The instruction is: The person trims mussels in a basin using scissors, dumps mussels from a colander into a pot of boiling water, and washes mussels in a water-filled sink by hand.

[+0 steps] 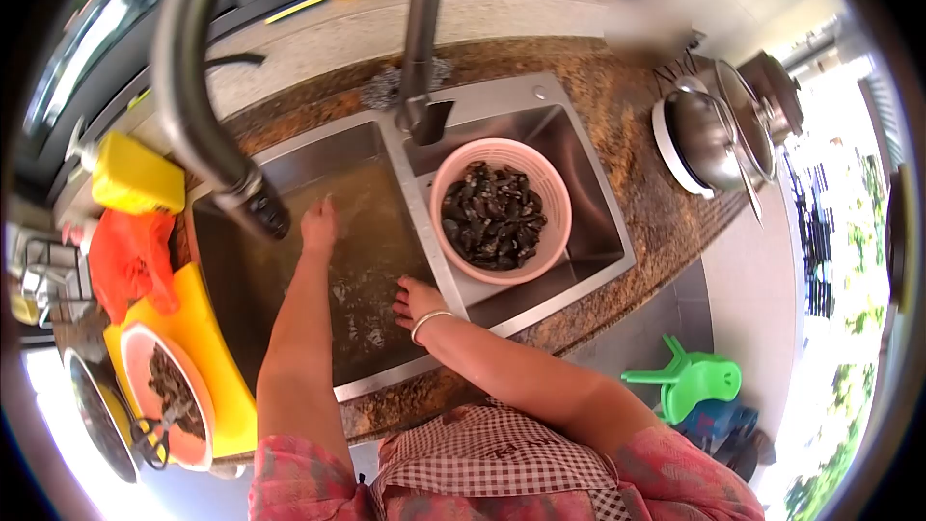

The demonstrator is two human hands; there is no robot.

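Observation:
My left hand (320, 224) reaches into the brown, murky water (362, 232) of the large left sink basin (227, 304). Its fingers are under the surface and hidden. Near the basin's right wall, my right hand (419, 300), with a bangle at the wrist, dips its fingertips at the water; the fingers are apart and nothing shows in them. In the smaller right basin (603, 232) stands a pink plastic colander (555, 222) with a heap of dark shellfish, apparently mussels (492, 217). What lies beneath the murky water cannot be seen.
A grey faucet (183, 68) arches over the left basin. At left are a yellow board (231, 405), a pink bowl (145, 352) with brownish pieces, scissors (151, 442) and a red bag (130, 260). Metal pots (709, 140) stand on the right counter; a green stool (704, 386) is below.

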